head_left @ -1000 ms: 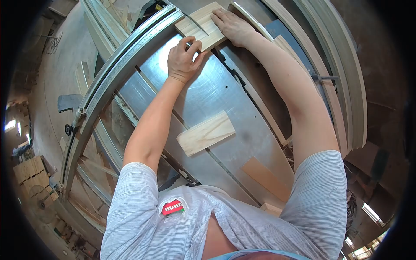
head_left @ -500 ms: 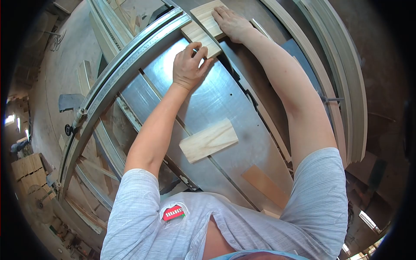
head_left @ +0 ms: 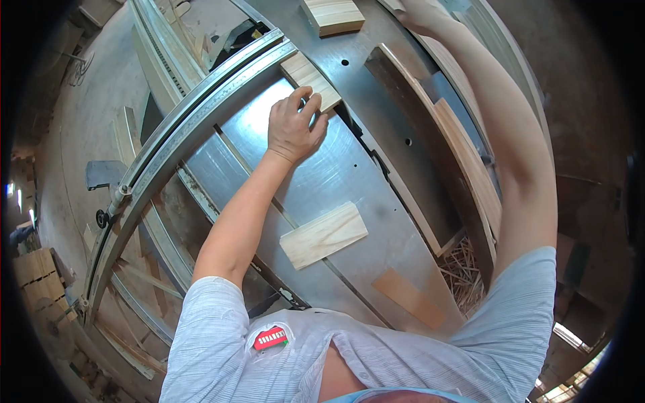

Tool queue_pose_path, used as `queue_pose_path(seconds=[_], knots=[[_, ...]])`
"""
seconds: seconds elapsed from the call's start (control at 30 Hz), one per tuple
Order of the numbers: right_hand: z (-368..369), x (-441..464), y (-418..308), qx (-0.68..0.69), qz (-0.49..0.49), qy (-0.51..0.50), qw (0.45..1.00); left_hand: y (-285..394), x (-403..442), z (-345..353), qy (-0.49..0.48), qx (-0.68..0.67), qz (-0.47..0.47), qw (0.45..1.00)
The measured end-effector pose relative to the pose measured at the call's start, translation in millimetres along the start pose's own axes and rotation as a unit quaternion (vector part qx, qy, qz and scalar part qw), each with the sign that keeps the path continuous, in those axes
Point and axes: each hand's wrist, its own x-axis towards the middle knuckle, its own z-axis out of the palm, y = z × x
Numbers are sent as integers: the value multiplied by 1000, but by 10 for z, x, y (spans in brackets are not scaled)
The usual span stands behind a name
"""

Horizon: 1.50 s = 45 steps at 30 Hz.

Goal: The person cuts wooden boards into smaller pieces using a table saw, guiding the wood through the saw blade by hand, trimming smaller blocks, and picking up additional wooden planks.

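Observation:
My left hand (head_left: 294, 127) has its fingers curled against the near end of a short wooden board (head_left: 310, 79). That board lies on the metal machine table (head_left: 316, 171), its far end by the metal fence rail (head_left: 275, 50). At the top right my right hand (head_left: 422, 15) is stretched out above long wooden strips; its fingers are blurred and partly cut off by the frame edge. Across the dark slot (head_left: 351, 122) lies a thick wooden block (head_left: 334, 16), with neither hand on it. Closer to my body, a loose wooden board (head_left: 324, 235) rests on the table.
A thin brown strip (head_left: 408, 297) lies near the table's front edge. Long curved-looking wooden strips (head_left: 463, 161) stand along the right side. Thin offcuts (head_left: 463, 272) are heaped low at the right. Metal rails (head_left: 161, 221) run along the left.
My right hand has left the thick wooden block and moved right, over the long strips. The block now lies alone beyond the slot. My left hand stays at its board.

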Motion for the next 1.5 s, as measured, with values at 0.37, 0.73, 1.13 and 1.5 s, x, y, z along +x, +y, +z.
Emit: queue_pose_path(seconds=[0.37,0.73,1.13,1.5], knots=[[92,-2610,-818,230,44,68,970,-59,-9,24,8,-18,-7,1000],[542,-3679,-1966,300,101,-9,948,-49,-81,24,-3,-2,-10,1000],[705,-4099,-2415,351,204,20,914,-81,-18,79,-28,-13,-86,996],[634,-4086,-3156,405,130,-51,904,1667,-50,-324,-330,-379,50,863]])
